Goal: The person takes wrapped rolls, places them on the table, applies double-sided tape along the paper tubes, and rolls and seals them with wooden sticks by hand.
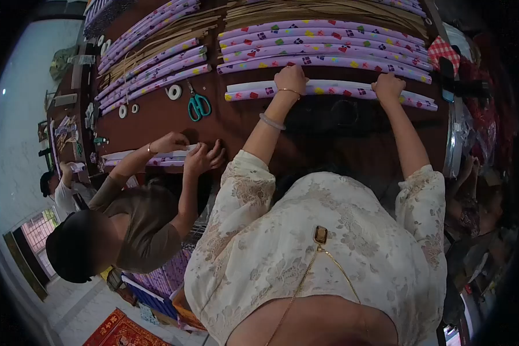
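In front of me on the brown table (155,127) lies a long roll of lilac wrapping paper (340,91) printed with small coloured gift boxes. A white strip of its inner side shows along the far edge. My left hand (291,79) is closed on the paper left of its middle, fingers curled over the far edge. Toward the roll's right part, my right hand (388,87) grips the same edge with bent fingers. My fingertips are partly hidden. Just beyond both hands, several similar lilac rolls (323,62) lie side by side.
A co-worker's hands (199,158) handle another lilac sheet at the left. Teal-handled scissors (199,106) and a white tape roll (173,92) lie between us. Brown paper strips (328,12) spread across the back. A phone (447,72) sits at the right edge.
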### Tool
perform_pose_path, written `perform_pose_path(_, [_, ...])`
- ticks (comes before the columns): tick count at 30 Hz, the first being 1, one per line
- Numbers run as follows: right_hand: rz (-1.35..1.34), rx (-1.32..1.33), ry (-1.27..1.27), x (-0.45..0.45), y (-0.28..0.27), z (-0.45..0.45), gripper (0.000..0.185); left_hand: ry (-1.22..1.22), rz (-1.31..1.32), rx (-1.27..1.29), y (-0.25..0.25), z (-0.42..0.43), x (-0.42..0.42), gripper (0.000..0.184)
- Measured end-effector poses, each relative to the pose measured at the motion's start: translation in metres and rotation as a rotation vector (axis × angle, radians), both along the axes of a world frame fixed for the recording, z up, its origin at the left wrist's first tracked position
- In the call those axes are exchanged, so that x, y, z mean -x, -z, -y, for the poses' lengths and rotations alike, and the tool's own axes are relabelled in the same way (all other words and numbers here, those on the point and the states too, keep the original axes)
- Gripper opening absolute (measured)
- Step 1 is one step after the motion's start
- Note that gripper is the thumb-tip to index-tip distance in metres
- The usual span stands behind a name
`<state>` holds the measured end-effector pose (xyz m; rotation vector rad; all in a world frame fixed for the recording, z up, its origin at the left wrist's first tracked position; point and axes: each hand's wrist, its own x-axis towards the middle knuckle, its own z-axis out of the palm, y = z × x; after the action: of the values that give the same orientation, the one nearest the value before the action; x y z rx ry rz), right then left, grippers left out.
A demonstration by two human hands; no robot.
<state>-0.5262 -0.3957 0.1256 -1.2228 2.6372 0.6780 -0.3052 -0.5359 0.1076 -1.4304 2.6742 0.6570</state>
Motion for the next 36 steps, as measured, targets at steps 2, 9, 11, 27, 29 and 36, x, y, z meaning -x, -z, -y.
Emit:
perform_pose_path(2, [0.000,0.001,0.004,-0.001,0.001,-0.001,0.037,-0.072,0.104,0.008,0.007,0.017,-0.018,0.021])
perform_pose_path(9, [-0.035,0.064,-0.003,-0.001,0.002,-0.007,0.039,-0.255,0.115,0.080,0.014,0.090,-0.141,0.015])
perform_pose_path(11, [-0.031,0.067,0.000,-0.001,0.002,-0.005,0.039,-0.340,0.122,0.136,0.020,0.102,-0.153,0.013])
perform_pose_path(27, [-0.042,0.041,0.008,-0.004,-0.002,-0.004,0.038,-0.343,0.282,0.136,0.001,0.097,-0.147,0.032])
perform_pose_path(29, [-0.040,0.044,0.006,-0.003,-0.002,-0.004,0.038,-0.355,0.310,0.141,-0.006,0.096,-0.144,0.034])
perform_pose_path(36, [-0.018,0.058,0.018,-0.001,0.000,-0.003,0.037,-0.361,0.232,0.018,-0.006,0.102,-0.153,0.032])
